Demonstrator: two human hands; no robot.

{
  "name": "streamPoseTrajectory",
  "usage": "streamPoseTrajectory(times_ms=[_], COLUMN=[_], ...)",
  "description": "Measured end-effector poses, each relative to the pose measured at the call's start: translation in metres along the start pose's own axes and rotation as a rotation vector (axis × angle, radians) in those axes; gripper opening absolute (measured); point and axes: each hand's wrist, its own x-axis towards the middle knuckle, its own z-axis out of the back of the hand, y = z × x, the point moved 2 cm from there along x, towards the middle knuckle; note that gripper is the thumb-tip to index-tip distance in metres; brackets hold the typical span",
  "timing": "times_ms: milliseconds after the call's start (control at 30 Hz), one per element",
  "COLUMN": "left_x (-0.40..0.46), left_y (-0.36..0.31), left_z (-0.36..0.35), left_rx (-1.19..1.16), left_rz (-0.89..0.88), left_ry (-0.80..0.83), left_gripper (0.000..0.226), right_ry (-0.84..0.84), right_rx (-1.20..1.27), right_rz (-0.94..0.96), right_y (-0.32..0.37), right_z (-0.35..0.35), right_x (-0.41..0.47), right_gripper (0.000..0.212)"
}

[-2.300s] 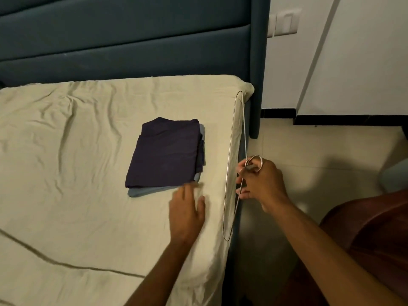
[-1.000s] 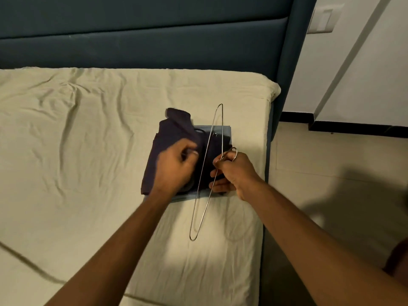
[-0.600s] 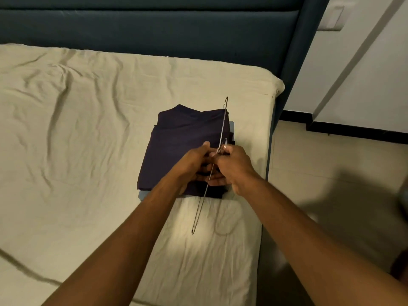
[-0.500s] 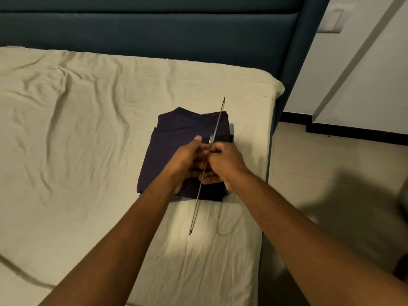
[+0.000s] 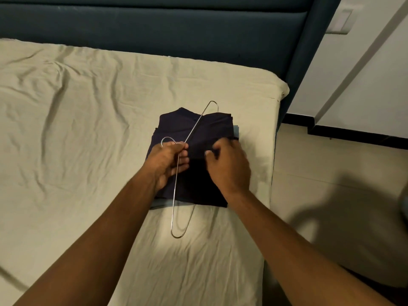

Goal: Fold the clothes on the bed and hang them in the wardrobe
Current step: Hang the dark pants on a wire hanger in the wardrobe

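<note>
Two hands work over a folded dark garment (image 5: 198, 173) that lies on the bed (image 5: 77, 129), close to the bed's right edge and a short way down from the headboard (image 5: 154, 29). No brand, label or writing can be read on anything in view. The garment sits squarely on a light blue folded piece (image 5: 236, 132), which shows only as thin strips along the right side and at the lower left corner. The left hand (image 5: 169, 161) grips a wire hanger (image 5: 176, 191) at its neck, thumb and fingers curled round the wire just below the hook, which curves off to the left. The hanger's long axis runs from the near side of the bed up toward the headboard: one rounded end lies on the sheet below the garment, the other reaches just past the garment's far edge. The right hand (image 5: 229, 166) rests on the right half of the garment with its fingers bent down into the cloth; motion blur leaves it unclear whether it pinches a fold or only presses. Pale floor (image 5: 331, 173) and a white wall (image 5: 353, 85) lie to the right.
</note>
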Motion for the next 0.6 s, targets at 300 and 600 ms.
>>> streamPoseTrajectory(times_ms=[300,600], left_x=[0.024,0.049], left_y=[0.005,0.008], left_z=[0.033,0.112], left_rx=[-0.087,-0.170], left_rz=[-0.141,-0.034], left_ry=[-0.084,-0.299], left_gripper=[0.019,0.022], right_ry=[0.150,0.125], right_rx=[0.165,0.401], right_rz=[-0.287,-0.352], right_y=[-0.041,-0.062], right_z=[-0.005,-0.011], right_x=[0.028,0.022], right_gripper=[0.034,0.024])
